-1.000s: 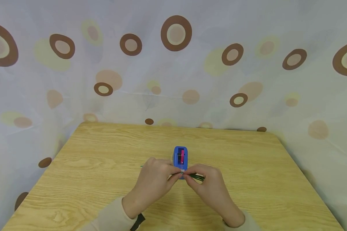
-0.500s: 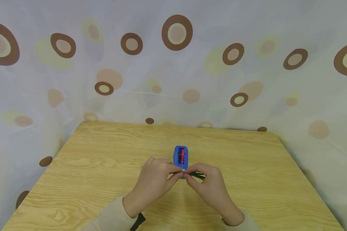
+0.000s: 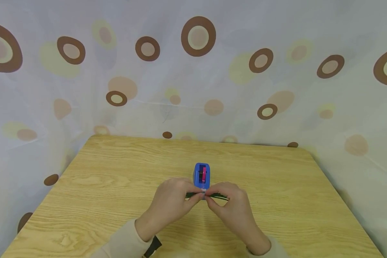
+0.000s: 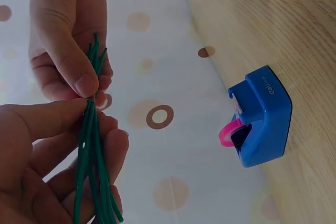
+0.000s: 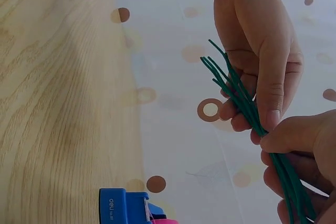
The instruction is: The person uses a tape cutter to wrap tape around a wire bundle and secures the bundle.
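Between my two hands is a bundle of thin green wires [image 4: 93, 150], their loose ends fanning out on both sides. My left hand [image 3: 172, 195] pinches the bundle between thumb and fingers, and in the right wrist view the uneven tips stick out past its palm. My right hand [image 3: 233, 200] pinches it just beside, the fingertips of both hands nearly meeting at the middle. Directly beyond the fingertips stands a blue tape dispenser [image 3: 196, 179] with a pink tape roll [image 4: 230, 133]. The fingertips mostly hide the pinched middle of the bundle.
The wood-grain table [image 3: 116, 161] spreads around the hands, its back edge meeting a pale curtain [image 3: 193, 79] printed with brown circles. A black object [image 3: 153, 247] shows beside the left sleeve.
More green wire now shows between my left thumb and forefinger, and the thin tip left of that hand has gone from view. Both hands and the dispenser stay nearly in place.
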Demonstrator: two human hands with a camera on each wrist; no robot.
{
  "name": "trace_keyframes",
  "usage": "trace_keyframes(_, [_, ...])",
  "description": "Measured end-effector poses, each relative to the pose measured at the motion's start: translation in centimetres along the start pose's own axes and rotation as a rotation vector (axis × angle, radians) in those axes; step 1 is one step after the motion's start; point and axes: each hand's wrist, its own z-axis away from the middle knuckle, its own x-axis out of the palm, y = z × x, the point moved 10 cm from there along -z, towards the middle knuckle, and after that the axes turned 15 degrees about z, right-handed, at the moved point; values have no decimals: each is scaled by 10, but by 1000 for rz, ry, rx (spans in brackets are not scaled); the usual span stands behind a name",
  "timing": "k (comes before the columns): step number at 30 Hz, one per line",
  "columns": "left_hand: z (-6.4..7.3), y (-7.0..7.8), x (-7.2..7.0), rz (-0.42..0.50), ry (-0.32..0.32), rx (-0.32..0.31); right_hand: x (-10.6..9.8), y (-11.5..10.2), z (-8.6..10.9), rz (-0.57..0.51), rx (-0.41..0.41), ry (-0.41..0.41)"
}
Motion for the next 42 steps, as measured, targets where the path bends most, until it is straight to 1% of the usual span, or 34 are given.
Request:
trace_keyframes(7, [3, -8, 3, 77, -40, -29, 0, -1, 2, -7, 7, 8])
trace_keyframes(9, [3, -9, 3, 88, -43, -21, 1, -1, 2, -16, 21, 0])
trace_keyframes(15, [6, -5, 0, 56, -25, 26, 6, 3, 4, -52, 82, -60])
trace_keyframes(19, [7, -3, -2, 56, -19, 46, 8, 6, 5, -62, 88, -94])
trace_keyframes(24, [11, -3, -3, 56, -29, 54, 4, 5, 7, -65, 45, -112])
trace_keyframes(29, [15, -7, -6, 102, -55, 6, -3, -3, 8, -21, -52, -116])
trace_keyframes(32, [18, -10, -8, 124, -63, -17, -7, -6, 8, 4, -89, -113])
trace_keyframes(35, [20, -11, -10, 137, -73, -27, -9, -7, 8, -4, -91, -118])
trace_keyframes(38, [22, -13, -13, 150, -78, -40, -10, -6, 9, -34, -80, -127])
trace_keyframes(42, [26, -13, -19, 169, -67, -43, -13, -5, 10, -75, -66, -136])
